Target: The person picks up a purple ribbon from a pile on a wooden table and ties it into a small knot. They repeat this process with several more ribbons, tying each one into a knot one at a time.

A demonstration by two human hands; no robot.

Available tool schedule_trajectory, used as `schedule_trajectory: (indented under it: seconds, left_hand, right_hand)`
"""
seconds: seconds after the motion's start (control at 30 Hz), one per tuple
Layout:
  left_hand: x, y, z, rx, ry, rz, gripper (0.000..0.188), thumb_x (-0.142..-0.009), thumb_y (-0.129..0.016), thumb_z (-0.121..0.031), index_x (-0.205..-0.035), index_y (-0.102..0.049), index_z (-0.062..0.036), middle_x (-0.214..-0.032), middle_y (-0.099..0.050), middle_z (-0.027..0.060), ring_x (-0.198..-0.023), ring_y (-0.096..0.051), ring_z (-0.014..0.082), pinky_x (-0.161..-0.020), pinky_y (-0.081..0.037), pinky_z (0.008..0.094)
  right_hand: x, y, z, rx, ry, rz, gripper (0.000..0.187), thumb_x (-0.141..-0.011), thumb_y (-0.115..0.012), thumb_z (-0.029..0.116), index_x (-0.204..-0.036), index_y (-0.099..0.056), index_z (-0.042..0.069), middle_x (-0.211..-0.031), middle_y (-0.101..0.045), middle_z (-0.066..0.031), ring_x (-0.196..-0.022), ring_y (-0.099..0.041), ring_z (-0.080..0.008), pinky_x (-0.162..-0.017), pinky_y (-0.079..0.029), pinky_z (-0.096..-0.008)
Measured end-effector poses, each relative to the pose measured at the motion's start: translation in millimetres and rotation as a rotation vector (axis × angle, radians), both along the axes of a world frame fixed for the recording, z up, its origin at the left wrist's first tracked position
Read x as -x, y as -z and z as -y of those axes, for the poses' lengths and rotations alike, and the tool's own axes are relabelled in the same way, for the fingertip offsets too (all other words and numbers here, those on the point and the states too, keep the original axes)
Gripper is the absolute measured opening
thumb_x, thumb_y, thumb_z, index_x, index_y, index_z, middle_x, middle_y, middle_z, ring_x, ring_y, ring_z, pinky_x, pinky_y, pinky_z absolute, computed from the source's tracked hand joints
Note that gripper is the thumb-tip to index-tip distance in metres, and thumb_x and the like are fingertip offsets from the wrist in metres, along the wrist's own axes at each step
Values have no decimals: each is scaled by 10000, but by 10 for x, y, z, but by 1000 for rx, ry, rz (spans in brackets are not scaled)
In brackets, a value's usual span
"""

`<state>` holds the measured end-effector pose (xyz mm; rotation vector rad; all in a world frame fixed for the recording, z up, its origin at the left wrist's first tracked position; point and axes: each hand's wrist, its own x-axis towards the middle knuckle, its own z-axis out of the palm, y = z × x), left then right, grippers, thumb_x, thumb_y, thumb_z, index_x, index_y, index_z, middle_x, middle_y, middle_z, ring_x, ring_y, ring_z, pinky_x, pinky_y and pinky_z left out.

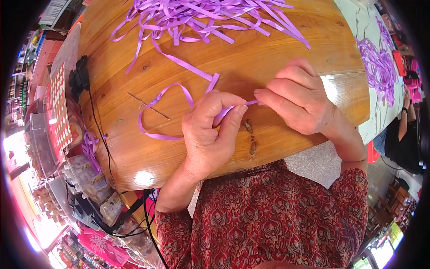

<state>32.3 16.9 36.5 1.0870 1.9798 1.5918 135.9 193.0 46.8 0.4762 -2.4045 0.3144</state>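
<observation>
A narrow purple ribbon runs between my two hands over the wooden table. My left hand pinches it between thumb and forefinger. My right hand is closed on its other stretch, the fingers curled and partly hiding the ribbon. From my left hand the ribbon loops out across the wood, with what looks like a small knot in the loop. A thin metal hooked tool lies on the table inside that loop. Another ribbon strip reaches from the far pile toward my left hand.
A large heap of purple ribbons covers the table's far side. More ribbons lie on a white marbled surface at right. A black plug with cable runs along the left edge, beside plastic bags and boxes. Another person sits at far right.
</observation>
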Motion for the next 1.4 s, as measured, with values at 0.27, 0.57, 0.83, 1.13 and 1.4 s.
schedule_trajectory:
  seconds: [0.27, 0.57, 0.83, 1.13, 1.4]
  left_hand:
    - [27, -58, 37, -40, 1, 90, 97, -775, -649, 43, -819, -611, -35, -648, -534, -2, -551, -445, 73, -492, -345, 220]
    - [121, -1, 63, -378, 34, 576, 83, -836, -611, 24, -909, -610, -15, -789, -587, -35, -632, -455, 20, -540, -346, 177]
    - [52, -286, 145, -527, 92, 731, 100, -834, -622, -2, -929, -591, -3, -913, -616, 34, -633, -470, 44, -534, -359, 202]
    - [569, -574, 542, -915, 158, 731, 141, -901, -494, -69, -1011, -558, -9, -672, -339, -29, -522, -252, 77, -522, -233, 254]
    - [903, -205, 724, -794, -46, 664, 151, -901, -511, -62, -1018, -563, 17, -705, -400, -14, -562, -298, 83, -523, -244, 238]
  right_hand:
    - [-11, 4, -62, -17, -11, -84, 241, -605, -734, 79, -819, -667, -9, -754, -558, -53, -662, -496, -195, -562, -408, -333]
    - [217, 120, 81, 635, -45, 396, 801, -609, -809, 188, -1310, -441, 70, -1119, -581, -98, -1009, -559, -263, -884, -441, -363]
    - [571, 212, 501, 723, -326, 414, 475, -696, -757, 156, -1111, -545, 65, -1092, -577, -97, -952, -568, -248, -794, -452, -381]
    - [169, 40, 106, 817, -306, 650, 103, -777, -682, 66, -834, -630, -2, -810, -645, -71, -774, -608, -185, -705, -457, -298]
    - [-112, -128, -94, 1262, 79, 669, 198, -830, -651, 94, -1001, -641, -5, -838, -648, -48, -769, -593, -90, -660, -450, -224]
